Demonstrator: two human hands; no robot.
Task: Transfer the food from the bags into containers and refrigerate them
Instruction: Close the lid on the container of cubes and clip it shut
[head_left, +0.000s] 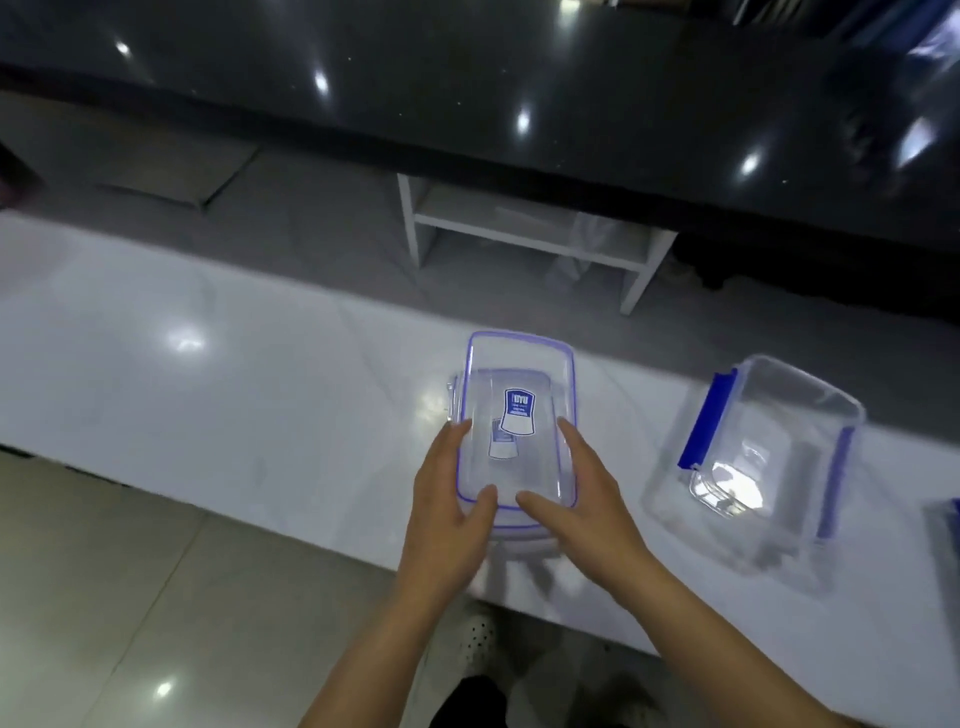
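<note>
A clear plastic lid (519, 374) with a blue seal line and a blue-white label lies on top of a stack of similar clear pieces on the white counter (234, 395). My left hand (449, 509) holds its left edge, thumb on the near rim. My right hand (582, 499) holds the right edge, thumb on the lid's near end. To the right stands an open clear container (753, 457) with blue side clips, nothing inside it. No bags or food are in view.
A dark blue item (948, 525) shows at the right edge of the counter. Beyond the counter stand a white low shelf (524, 234) and a long black glossy counter (467, 93). Tiled floor lies to the lower left.
</note>
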